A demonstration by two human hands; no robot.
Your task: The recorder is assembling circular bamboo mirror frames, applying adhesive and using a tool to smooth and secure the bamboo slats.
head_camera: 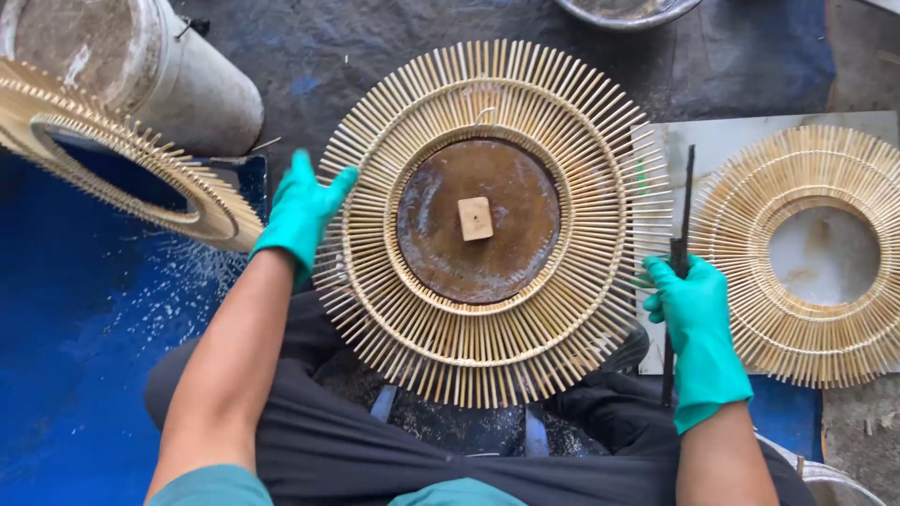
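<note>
Soft, even daylight fills the scene, bright without harsh glare. The round stick frame (492,223) in the middle is sharp, each stick distinct, and its shadow beneath is faint and short. The brown disc (478,220) inside the frame shows a dull, patchy sheen rather than a hot spot. Left of the frame, the grey bucket (150,70) looks pale and slightly washed out. Above the frame the ground is darker. Toward the corners things bend a little from the wide lens, and the blue tarp (66,356) left of the frame is deeply saturated.

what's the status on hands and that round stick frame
Left hand flat on sunburst frame rim. Right hand shut on dark rod. Second frame lies right, apart.
</note>
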